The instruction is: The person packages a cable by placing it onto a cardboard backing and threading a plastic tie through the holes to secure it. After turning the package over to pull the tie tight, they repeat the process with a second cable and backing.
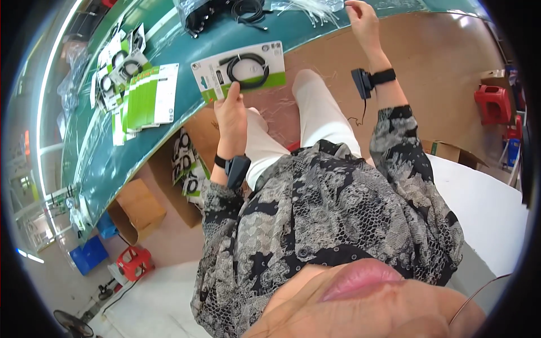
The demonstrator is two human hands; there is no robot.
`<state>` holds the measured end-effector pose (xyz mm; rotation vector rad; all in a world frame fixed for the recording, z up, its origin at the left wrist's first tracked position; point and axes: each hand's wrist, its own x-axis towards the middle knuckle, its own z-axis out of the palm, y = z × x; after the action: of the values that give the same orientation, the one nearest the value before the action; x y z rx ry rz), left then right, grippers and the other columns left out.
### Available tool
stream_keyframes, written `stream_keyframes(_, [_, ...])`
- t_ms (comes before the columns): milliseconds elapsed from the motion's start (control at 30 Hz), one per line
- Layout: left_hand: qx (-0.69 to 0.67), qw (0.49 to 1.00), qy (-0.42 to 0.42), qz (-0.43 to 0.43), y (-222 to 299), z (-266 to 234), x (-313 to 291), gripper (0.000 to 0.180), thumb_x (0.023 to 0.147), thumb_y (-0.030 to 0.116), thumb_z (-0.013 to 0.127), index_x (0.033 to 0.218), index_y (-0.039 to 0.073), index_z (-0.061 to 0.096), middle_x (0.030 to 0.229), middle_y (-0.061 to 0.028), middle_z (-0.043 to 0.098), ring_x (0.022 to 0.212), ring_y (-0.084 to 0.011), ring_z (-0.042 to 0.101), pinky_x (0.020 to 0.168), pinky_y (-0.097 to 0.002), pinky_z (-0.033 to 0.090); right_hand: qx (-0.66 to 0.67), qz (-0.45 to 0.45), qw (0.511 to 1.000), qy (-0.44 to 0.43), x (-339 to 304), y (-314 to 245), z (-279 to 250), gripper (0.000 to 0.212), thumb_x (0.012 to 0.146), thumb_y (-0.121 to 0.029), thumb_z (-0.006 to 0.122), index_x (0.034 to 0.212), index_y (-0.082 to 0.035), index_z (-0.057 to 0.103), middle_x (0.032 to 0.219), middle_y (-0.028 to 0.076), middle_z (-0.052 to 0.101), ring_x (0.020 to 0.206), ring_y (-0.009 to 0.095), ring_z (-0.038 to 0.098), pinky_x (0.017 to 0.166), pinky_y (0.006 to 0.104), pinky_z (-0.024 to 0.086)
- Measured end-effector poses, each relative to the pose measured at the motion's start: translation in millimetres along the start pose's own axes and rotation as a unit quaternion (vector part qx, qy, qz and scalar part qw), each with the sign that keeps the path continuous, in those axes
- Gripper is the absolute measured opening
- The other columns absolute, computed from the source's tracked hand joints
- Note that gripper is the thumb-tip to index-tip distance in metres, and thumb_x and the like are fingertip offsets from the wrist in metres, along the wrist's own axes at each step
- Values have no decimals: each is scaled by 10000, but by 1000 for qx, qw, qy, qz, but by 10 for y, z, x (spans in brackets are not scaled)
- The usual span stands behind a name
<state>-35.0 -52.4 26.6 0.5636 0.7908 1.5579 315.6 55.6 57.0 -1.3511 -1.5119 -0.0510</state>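
Observation:
My left hand is closed on the lower edge of a white and green backing card, thumb on its front. A coiled black cable lies against the card, with what looks like a thin white tie around it. Up at the far right, my right hand has its fingers curled together beside a bunch of white cable ties; whatever is between the fingertips is too small to make out. Loose coiled black cables lie left of the ties on the green table.
Left on the table are a fanned stack of backing cards and a pile of carded cables. Below the table edge, a carton holds more carded cables; an open cardboard box stands nearby. Red stools stand at both sides.

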Motion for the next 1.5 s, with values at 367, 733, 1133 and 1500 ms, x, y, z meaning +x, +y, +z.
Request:
stream_keyframes(367, [-63, 991, -23, -120, -103, 201, 25, 241, 854, 29, 652, 1063, 126, 582, 942, 16, 633, 779, -86, 596, 572, -218, 454, -112, -127, 971, -171, 384, -72, 1081, 111, 789, -130, 577, 776, -27, 617, 783, 170, 604, 741, 377, 608, 699, 426, 498])
stream_keyframes(733, [-122, 984, -12, -130, 0, 80, 45, 210, 863, 45, 643, 1055, 113, 589, 949, 1, 643, 804, -100, 600, 599, -238, 467, 49, -59, 968, -238, 582, -474, 813, 102, 787, -118, 572, 798, -59, 654, 746, 104, 613, 667, 297, 613, 603, 374, 499])
stream_keyframes(1133, [-287, 942, 23, -173, 74, 525, 318, 102, 863, 74, 647, 954, 77, 600, 903, -25, 631, 764, -139, 566, 566, -244, 438, 304, 109, 897, -300, -617, -1153, 94, 130, 876, -57, 626, 988, 4, 650, 822, 19, 642, 742, 71, 596, 693, 192, 478])
stream_keyframes(1500, [-349, 914, -30, -205, 110, 600, 252, 118, 897, 138, 607, 972, 50, 632, 920, -73, 665, 713, -161, 536, 539, -245, 409, 342, 177, 899, -208, -970, -1407, 128, 127, 879, -79, 642, 973, 4, 656, 868, 9, 655, 803, 66, 613, 732, 190, 487])
